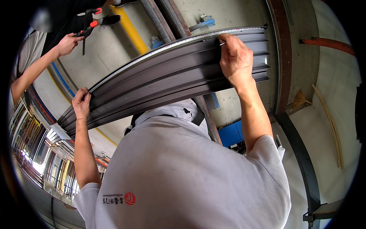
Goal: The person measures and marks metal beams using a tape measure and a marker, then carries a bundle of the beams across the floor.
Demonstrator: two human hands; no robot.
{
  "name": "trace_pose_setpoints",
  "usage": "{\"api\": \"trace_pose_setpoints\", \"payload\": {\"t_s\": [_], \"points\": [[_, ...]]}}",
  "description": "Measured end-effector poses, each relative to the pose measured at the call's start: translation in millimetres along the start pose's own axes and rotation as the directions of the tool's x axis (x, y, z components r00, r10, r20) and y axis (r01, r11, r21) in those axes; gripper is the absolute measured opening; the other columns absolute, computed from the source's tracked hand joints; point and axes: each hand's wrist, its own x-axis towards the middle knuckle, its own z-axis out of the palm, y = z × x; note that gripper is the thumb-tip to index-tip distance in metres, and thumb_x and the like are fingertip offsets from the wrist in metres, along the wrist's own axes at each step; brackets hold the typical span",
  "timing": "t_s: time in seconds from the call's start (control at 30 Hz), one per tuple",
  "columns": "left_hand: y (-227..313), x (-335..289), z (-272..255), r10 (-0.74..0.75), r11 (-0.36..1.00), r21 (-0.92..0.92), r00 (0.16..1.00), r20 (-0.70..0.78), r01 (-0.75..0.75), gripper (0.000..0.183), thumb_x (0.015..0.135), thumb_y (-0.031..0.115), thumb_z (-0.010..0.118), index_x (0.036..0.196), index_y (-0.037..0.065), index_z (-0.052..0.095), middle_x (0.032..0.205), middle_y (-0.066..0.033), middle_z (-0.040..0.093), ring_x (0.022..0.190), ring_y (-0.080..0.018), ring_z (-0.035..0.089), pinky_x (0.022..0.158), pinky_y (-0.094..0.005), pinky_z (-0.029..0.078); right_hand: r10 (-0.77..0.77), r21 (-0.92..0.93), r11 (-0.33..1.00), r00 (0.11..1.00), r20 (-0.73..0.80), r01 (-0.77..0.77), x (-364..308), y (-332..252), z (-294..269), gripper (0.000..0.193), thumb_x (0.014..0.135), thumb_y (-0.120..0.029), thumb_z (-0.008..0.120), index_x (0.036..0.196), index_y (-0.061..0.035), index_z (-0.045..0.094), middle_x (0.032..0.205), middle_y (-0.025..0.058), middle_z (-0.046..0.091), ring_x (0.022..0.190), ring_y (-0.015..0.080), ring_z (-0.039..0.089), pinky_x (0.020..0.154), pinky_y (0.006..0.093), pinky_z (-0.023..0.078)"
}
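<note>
Along far edge of dark profiles (160, 74): right hand (237, 61) pinching thin stick (222, 44), left hand (81, 103) curled (can't tell on what). Probably stiff, slick; grab near ends.

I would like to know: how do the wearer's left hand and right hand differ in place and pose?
The right hand is near the right end of the dark metal profiles; the left hand is toward their left end. The right hand pinches a thin, pale, stick-like thing; what the left hand's curled fingers hold is unclear. Both hands are bare, at the profiles' far edge.
</note>
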Motion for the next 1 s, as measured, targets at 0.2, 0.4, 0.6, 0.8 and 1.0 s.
{"api": "trace_pose_setpoints", "payload": {"t_s": [0.2,0.4,0.6,0.8,1.0], "points": [[3.1,0.0,-1.0,0.019,1.0,0.005,1.0,0.007,-0.019,0.01,0.083,-0.004,0.069,0.09,-0.005,0.062,0.099,-0.014,0.071,0.093,-0.0217,0.067,0.088,-0.0294,0.051,0.002,-0.006,1.0,1.0,0.0,-0.002,0.3,-0.8,0.8,0.024,0.085,0.012,0.06,0.103,-0.0024,0.067,0.092,0.0162,0.071,0.081,0.0355,0.07,0.072,0.0372,0.057],[2.8,0.3,-0.7,0.018,1.0,-0.015,1.0,0.003,-0.018,0.01,0.083,-0.004,0.069,0.09,-0.005,0.062,0.098,-0.0132,0.07,0.093,-0.0206,0.066,0.088,-0.0288,0.051,0.007,0.013,1.0,1.0,0.009,-0.007,-0.1,-4.7,2.5,0.023,0.085,0.012,0.06,0.102,-0.0025,0.066,0.091,0.0157,0.07,0.081,0.0353,0.07,0.072,0.0373,0.056],[6.6,0.2,0.3,0.014,1.0,-0.025,1.0,-0.007,-0.014,0.01,0.082,-0.005,0.069,0.089,-0.005,0.061,0.096,-0.0124,0.069,0.091,-0.0196,0.065,0.085,-0.0277,0.05,0.01,0.002,1.0,1.0,0.023,-0.01,0.4,-5.7,1.9,0.023,0.085,0.011,0.061,0.103,-0.0026,0.066,0.09,0.0158,0.07,0.08,0.0358,0.07,0.072,0.0376,0.056],[4.1,0.2,0.4,0.012,0.999,-0.031,1.0,-0.002,-0.012,0.01,0.083,-0.005,0.068,0.089,-0.005,0.06,0.095,-0.0118,0.068,0.091,-0.0189,0.065,0.085,-0.0274,0.05,0.008,0.015,1.0,1.0,0.014,-0.008,0.9,-5.4,2.8,0.023,0.085,0.011,0.061,0.103,-0.0024,0.066,0.091,0.016,0.07,0.081,0.0361,0.07,0.071,0.0373,0.056],[6.0,0.6,0.8,0.023,1.0,-0.009,1.0,-0.016,-0.023,0.01,0.083,-0.004,0.068,0.089,-0.005,0.06,0.094,-0.0107,0.068,0.089,-0.0189,0.064,0.084,-0.0277,0.05,0.01,0.007,1.0,1.0,0.022,-0.01,1.7,-6.7,2.3,0.023,0.085,0.012,0.061,0.103,-0.0023,0.066,0.091,0.0162,0.07,0.081,0.0363,0.07,0.072,0.0375,0.057]]}}
